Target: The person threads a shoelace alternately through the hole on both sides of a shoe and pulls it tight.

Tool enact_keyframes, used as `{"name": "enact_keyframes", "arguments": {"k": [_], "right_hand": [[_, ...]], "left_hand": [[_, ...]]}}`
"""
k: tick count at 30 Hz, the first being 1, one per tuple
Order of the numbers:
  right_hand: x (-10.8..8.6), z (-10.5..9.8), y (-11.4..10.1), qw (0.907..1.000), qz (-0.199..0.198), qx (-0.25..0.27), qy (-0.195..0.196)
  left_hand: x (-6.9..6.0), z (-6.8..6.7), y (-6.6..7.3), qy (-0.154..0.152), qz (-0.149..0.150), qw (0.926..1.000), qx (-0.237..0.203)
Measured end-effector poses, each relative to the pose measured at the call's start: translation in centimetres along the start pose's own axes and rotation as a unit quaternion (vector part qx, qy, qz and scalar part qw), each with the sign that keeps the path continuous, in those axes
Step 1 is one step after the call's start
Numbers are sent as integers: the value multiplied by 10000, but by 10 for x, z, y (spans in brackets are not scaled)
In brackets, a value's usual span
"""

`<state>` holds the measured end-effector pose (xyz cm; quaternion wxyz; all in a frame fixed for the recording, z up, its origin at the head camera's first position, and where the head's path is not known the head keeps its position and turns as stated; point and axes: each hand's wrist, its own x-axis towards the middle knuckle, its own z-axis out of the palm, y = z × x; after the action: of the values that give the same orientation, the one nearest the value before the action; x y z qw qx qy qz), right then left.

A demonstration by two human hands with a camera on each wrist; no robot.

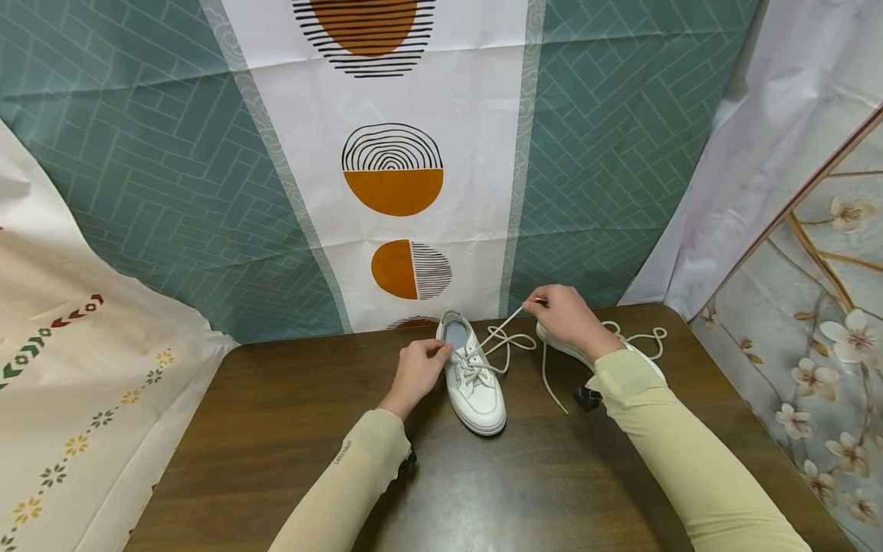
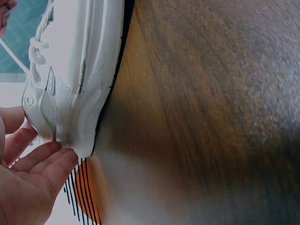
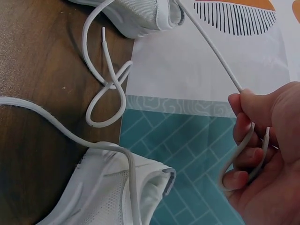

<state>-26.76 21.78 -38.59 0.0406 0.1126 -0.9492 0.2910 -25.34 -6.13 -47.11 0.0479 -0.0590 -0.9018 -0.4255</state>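
Observation:
A white lace-up shoe stands on the brown table, toe pointing toward me. My left hand holds the edge of its opening; in the left wrist view the thumb lies by the top eyelet and the fingers touch the side near the heel. To the right, my raised right hand pinches a white shoelace between thumb and forefinger. That lace runs taut from the shoe, and its tail loops through the curled lower fingers in the right wrist view. Another lace end lies loosely looped beside the shoe.
A second white shoe stands at the right, partly covered by my right forearm in the head view. Its loose lace spreads on the table. A patterned curtain hangs directly behind the table's far edge.

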Motion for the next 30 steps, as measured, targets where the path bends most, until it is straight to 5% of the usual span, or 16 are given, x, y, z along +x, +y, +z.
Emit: {"name": "enact_keyframes", "arguments": {"k": [10, 19, 24, 30], "right_hand": [[-6, -5, -13, 9999, -144, 35, 59], [-25, -7, -48, 9957, -569, 682, -282], [-43, 14, -69, 9823, -1045, 1146, -1054], [-71, 62, -74, 9516, -1510, 1082, -2447]], "left_hand": [[1, 0, 0, 10, -44, 10000, -56], [0, -1, 0, -6, -92, 9999, -93], [1, -3, 1, 40, -26, 9999, -119], [1, -4, 3, 15, -3, 9998, -208]]}}
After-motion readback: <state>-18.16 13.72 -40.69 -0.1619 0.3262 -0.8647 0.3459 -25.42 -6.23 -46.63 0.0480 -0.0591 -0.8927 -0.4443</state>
